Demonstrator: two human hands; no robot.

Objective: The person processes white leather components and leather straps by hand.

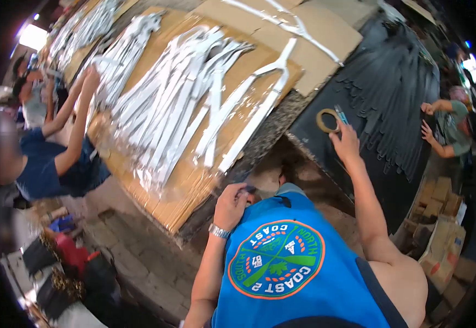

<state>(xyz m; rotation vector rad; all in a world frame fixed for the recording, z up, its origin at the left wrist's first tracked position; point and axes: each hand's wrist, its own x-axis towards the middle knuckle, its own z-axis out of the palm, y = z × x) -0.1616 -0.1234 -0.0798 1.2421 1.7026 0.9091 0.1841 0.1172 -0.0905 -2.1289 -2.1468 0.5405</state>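
Note:
My left hand (230, 208), with a metal watch on its wrist, is closed beside my blue shirt near the cardboard-covered table's edge. A small dark thing (248, 189) shows at its fingertips; I cannot tell what it is. Over the black-topped table, my right hand (347, 143) reaches out, its fingers closed at the lower end of a slim light-blue tool (341, 113). Right beside those fingertips, a roll of tan tape (319, 121) overlaps the thumb in this view. Long black strips (394, 104) are fanned out to the right of this hand.
White Y-shaped straps (167, 98) lie heaped on the cardboard-topped table (186, 205), some under clear plastic. A person in dark blue (46, 158) works at left; another person's hands (428, 120) are at the black table's far right. Cardboard boxes (440, 246) stand at lower right.

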